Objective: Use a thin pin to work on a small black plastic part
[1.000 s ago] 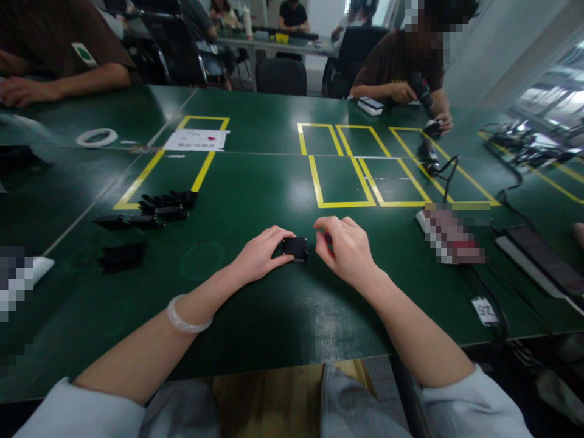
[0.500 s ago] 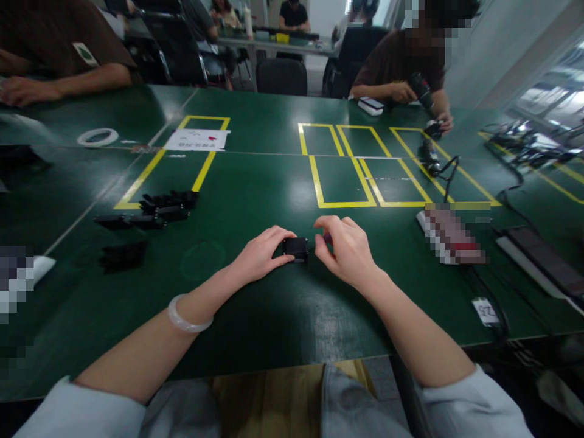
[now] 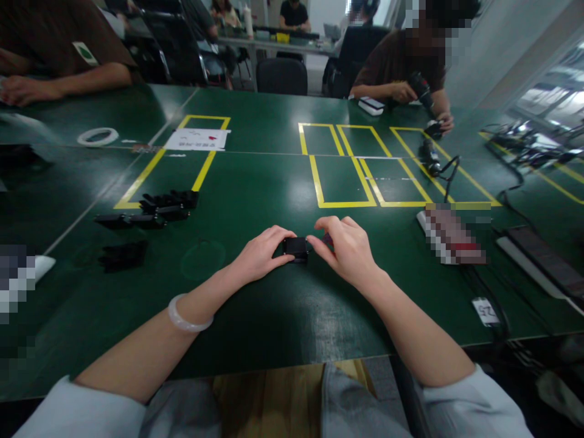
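Observation:
A small black rectangular block [image 3: 296, 248], like a small motor or plastic case, rests on the green table in front of me. My left hand [image 3: 263, 254] pinches it at its left end, thumb along the near side and fingers on the far side. Close at its right end is my right hand [image 3: 344, 244], fingers curled and thumb reaching toward the block. Between those fingers shows a slim dark, purplish thing [image 3: 327, 238], mostly hidden, so its kind is unclear. Whether it touches the block I cannot tell.
Several black parts [image 3: 166, 207] lie at the left, with another black piece [image 3: 122, 255] nearer. A paper sheet [image 3: 198, 140] and a white ring [image 3: 97, 137] lie farther back. Cables and flat devices [image 3: 451, 234] sit at right. Across the table a person holds a power tool [image 3: 422, 91].
My right thumb has stretched out toward the block's right end, and the fingers have shifted around the slim dark thing. My left hand and the block have stayed in place.

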The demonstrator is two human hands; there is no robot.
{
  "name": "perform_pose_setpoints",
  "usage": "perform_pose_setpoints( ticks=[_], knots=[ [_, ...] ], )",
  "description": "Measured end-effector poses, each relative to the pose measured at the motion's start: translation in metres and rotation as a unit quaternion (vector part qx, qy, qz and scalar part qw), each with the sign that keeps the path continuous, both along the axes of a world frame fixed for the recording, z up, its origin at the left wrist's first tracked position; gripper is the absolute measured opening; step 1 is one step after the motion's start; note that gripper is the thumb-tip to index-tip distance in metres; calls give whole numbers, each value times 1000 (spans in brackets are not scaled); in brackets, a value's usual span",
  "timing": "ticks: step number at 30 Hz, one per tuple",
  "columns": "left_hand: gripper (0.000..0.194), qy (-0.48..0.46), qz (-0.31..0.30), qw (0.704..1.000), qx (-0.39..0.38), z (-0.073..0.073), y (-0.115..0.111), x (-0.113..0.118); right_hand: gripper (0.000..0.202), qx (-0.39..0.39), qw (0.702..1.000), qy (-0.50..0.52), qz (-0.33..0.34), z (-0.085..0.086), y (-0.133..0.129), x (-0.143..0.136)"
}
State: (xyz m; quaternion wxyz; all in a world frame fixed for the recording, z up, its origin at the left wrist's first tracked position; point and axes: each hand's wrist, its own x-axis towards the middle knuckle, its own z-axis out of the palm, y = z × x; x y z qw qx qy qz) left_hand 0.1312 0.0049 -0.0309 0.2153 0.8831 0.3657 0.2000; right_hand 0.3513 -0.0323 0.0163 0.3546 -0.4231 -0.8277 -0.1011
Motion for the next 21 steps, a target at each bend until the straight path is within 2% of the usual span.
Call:
perform_pose_setpoints(
  ticks=[21],
  knots=[
    [33, 4, -2, 1000, -6, 1, 0, 1, 15, -12, 1000, -9, -3, 0, -1, -1]
  ],
)
